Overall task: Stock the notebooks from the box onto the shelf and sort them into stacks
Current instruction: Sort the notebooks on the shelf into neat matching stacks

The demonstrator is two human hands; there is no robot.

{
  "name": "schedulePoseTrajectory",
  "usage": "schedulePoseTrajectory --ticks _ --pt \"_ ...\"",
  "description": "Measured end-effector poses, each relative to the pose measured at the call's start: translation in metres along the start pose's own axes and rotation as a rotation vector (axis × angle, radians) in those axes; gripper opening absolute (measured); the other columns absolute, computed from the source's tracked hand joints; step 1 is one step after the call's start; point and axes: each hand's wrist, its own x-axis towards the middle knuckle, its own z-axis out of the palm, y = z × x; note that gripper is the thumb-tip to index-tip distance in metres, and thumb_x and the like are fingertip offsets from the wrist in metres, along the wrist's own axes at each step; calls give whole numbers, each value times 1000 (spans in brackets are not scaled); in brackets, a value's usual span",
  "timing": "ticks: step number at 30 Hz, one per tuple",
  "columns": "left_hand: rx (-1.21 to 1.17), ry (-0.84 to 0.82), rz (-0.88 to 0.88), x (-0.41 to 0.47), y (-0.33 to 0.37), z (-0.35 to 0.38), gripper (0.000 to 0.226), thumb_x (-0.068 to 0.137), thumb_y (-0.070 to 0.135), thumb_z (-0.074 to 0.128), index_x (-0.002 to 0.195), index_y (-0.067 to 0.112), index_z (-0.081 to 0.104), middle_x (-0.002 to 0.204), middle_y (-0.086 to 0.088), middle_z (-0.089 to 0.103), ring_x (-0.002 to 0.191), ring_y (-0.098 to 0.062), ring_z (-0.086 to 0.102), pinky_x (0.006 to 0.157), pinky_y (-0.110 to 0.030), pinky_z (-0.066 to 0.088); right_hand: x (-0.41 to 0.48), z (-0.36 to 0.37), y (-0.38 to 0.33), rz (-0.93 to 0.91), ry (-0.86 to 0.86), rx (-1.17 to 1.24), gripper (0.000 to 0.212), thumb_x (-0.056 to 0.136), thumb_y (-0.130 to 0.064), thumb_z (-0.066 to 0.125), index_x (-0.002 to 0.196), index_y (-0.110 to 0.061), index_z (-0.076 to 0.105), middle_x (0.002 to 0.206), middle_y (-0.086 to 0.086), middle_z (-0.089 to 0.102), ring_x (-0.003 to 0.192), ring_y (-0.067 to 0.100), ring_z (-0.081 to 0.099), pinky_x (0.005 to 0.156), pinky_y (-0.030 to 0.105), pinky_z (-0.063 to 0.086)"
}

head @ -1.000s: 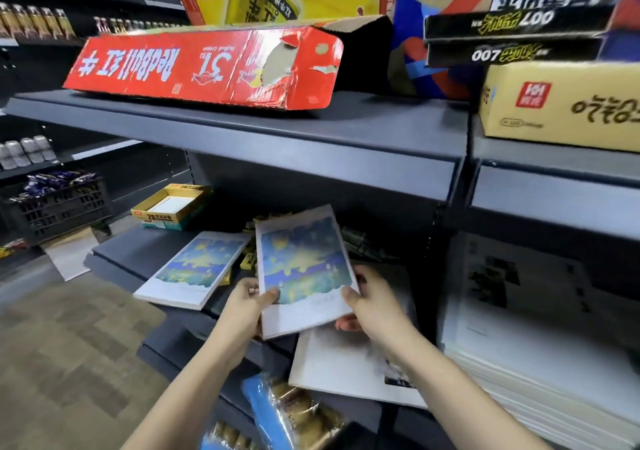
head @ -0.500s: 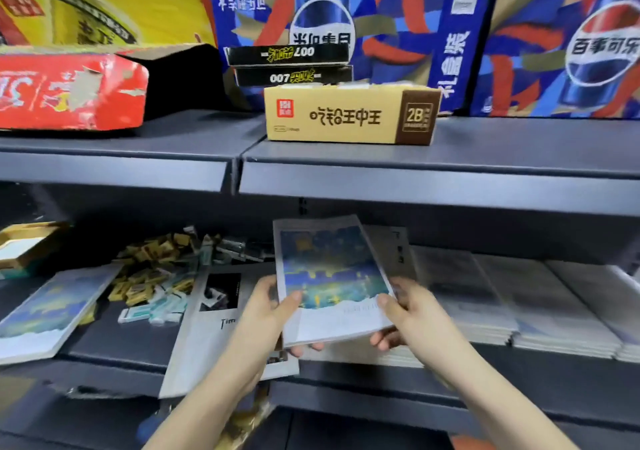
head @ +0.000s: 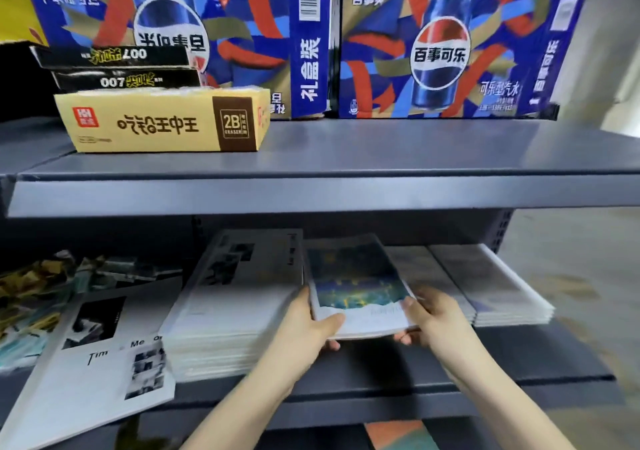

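While both the left hand (head: pixel 309 325) and right hand (head: pixel 430 314) gripped a blue-covered notebook (head: pixel 356 285) at centre, Pepsi cartons (head: pixel 446 47) and a "2B" eraser box (head: pixel 162 123) topped the grey shelf (head: pixel 346 193).

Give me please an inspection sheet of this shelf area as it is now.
Surface: grey lower shelf, bare strip at its front.
Job's things: blue notebook held over the shelf, between a white stack and a right stack; a loose notebook overhangs the edge at left.
Clutter: small packets piled far left.
Grippers: left hand and right hand grip the blue notebook's near corners.
Cables: nothing seen.
Surroundings: upper shelf carries an eraser box, two black boxes and cola cartons.
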Motion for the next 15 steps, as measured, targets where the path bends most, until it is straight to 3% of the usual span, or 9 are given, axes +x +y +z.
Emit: schedulePoseTrajectory --ticks 3,5,7,10,13,15 --pt "168 23 -32 12 -4 20 31 89 9 58 116 21 50 109 -1 64 71 -14 61 71 -36 54 8 -13 11 20 23 26 20 98 -4 42 89 -13 56 81 5 62 45 22 53 43 22 47" --pt "307 30 -33 20 -8 31 35 86 16 62 118 21 50 112 0 63 84 -13 62 81 -34 53 15 -17 18 44 20 19 21 98 -4 41 91 -14 58 82 2 63 48 18 57 47 23 51" --pt "448 18 -34 27 -16 41 46 80 22 69 122 19 50 119 1 59 104 -14 58 91 -29 48 23 -18 25 69 -12 -13 17 99 -5 41 102 -7 58 85 7 65 51 18 60 48 24 52" --pt "677 71 -100 35 -26 51 63 80 28 68 134 17 38 132 -8 44 117 -22 49 98 -29 42 34 -16 31 115 -73 -69 18 98 -7 42 112 1 52 92 11 62 52 19 61 50 26 52" --pt "848 120 -101 40 -29 55 70 87 31 61 144 17 22 142 -12 32 129 -26 37 106 -32 36 42 -13 27 99 -138 -189 14 96 -12 51 105 -2 47 83 8 59 58 21 61 61 33 54" --pt "924 133 -78 43 -31 56 66 91 32 55 146 18 21 149 -13 23 135 -27 28 109 -31 30 48 -12 24 34 -173 -395 30 91 -25 60 111 -8 47 84 4 62 68 19 62 67 31 49"
